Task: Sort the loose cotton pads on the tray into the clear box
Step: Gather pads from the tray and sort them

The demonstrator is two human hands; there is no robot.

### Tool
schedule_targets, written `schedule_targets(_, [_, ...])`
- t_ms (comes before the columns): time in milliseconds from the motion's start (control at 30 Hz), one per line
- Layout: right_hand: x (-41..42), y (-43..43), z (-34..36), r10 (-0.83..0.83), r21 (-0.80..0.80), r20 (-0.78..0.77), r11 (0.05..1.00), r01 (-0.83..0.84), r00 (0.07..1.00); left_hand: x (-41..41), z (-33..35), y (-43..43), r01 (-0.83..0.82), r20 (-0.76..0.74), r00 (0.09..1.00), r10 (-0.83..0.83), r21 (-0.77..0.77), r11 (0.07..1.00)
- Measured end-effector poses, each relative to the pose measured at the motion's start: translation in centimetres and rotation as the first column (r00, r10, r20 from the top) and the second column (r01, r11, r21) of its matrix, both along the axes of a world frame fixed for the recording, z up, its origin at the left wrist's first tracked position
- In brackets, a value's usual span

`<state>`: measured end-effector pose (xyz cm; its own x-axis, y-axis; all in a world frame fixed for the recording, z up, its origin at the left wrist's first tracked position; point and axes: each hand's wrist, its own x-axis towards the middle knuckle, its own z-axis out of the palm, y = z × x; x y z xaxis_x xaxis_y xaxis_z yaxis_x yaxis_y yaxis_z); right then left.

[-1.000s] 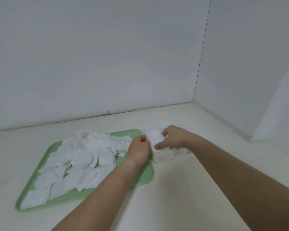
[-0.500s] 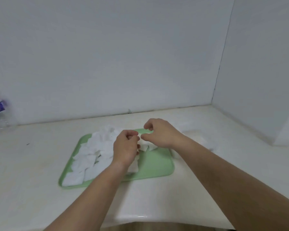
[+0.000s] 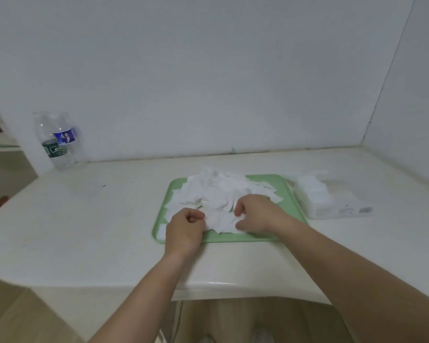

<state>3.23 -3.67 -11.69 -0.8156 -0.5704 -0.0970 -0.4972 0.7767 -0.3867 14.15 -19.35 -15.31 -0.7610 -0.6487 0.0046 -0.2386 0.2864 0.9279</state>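
L hand curled, grip unclear; R hand grips cotton pads on tray.

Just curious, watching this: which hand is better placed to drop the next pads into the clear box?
The right hand, probably. It curls round cotton pads on the tray, on the side nearest the clear box just beyond the tray's right edge. The left hand is farther off.

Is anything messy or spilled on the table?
Nothing is spilled or broken. The cotton pads just lie in a jumbled heap on the green tray, some crooked and overlapping. The clear box sits beside the tray, and the water bottle stands upright.
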Motion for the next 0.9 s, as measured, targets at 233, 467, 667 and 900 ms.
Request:
schedule_targets(233, [-0.8,0.4,-0.8,-0.03,0.036,0.006,0.999,0.03,1.0,0.2,-1.8,0.4,0.016,-0.031,0.999,-0.014,0.061,0.998])
schedule_targets(467, [-1.6,1.2,-1.1,-0.013,0.082,0.059,0.997,0.008,0.998,0.6,-1.7,0.7,-0.034,-0.147,0.987,0.06,0.175,0.984])
schedule_targets(667, [-1.8,1.6,-2.1,-0.003,-0.068,0.058,0.998,0.007,0.998,1.2,-1.0,0.2,0.02,-0.219,0.974,0.056,0.331,0.943])
schedule_targets(900, [-0.8,2.3,-4.3,-0.061,-0.298,-0.008,0.953,0.056,0.998,1.8,-1.2,0.6,0.033,-0.268,0.962,0.06,0.331,0.943])
